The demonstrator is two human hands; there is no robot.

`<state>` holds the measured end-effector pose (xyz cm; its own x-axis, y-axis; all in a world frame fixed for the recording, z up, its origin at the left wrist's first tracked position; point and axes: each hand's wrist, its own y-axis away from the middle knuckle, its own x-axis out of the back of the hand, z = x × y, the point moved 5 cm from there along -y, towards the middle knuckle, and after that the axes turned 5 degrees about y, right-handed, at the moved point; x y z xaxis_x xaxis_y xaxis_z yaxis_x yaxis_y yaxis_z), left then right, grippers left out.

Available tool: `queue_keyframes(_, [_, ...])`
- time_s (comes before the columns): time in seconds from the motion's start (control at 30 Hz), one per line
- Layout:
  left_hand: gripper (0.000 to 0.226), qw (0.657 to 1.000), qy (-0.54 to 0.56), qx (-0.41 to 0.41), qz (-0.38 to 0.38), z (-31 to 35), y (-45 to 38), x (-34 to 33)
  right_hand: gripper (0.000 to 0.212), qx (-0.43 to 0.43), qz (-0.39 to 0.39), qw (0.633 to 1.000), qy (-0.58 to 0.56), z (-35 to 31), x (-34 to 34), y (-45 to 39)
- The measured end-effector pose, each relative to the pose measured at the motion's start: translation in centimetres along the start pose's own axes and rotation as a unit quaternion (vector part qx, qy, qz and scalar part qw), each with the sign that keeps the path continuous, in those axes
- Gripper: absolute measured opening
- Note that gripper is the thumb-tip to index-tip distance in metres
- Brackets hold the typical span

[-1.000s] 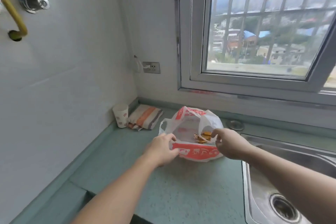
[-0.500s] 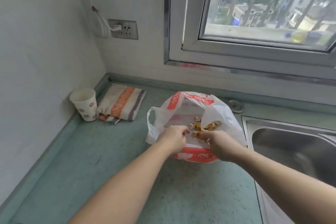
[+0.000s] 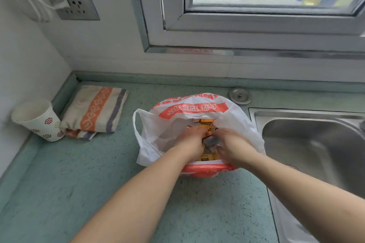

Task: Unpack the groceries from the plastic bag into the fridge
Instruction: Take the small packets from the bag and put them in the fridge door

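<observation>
Hands are both down inside the plastic bag (image 3: 199,112), which sits on the green counter (image 3: 98,173) with the sink (image 3: 308,144) at its 3 o'clock and the folded cloth (image 3: 96,110) and paper cup (image 3: 37,120) toward 9 o'clock. The left hand (image 3: 192,139) and right hand (image 3: 230,142) lie side by side on a heap of small orange and grey packets (image 3: 209,140); their fingers dip in among the wrappers, so whether either grips anything I cannot tell. No fridge is in view.

To lift well, I would gather the loose packets toward the middle, scoop from beneath with both palms, and keep the bag mouth spread so nothing snags on the film or spills over the rim. The packets look light and slippery, so a small firm handful should beat one big grab.

Half a second ago the hands were at the near rim, pinching it; now they are past it and among the contents.
</observation>
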<state>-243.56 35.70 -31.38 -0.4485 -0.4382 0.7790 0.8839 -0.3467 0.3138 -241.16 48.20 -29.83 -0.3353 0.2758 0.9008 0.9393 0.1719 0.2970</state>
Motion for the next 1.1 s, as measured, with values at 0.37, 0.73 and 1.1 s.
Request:
queue_keyframes(0.37, [0.023,0.998,0.034,0.037,0.042,-1.5,-0.5,-0.1,0.022,-0.021,0.026,0.999,0.041,0.2,-1.0,-2.0])
queue_keyframes(0.73, [0.045,0.996,0.005,0.087,0.033,-3.4,0.3,0.4,0.007,-0.022,0.033,0.994,-0.105,1.8,0.3,-1.0])
queue_keyframes(1.1, [0.035,0.985,0.116,0.103,0.075,0.7,5.4,5.5,0.015,0.029,0.009,0.975,-0.218,-2.7,5.4,1.9])
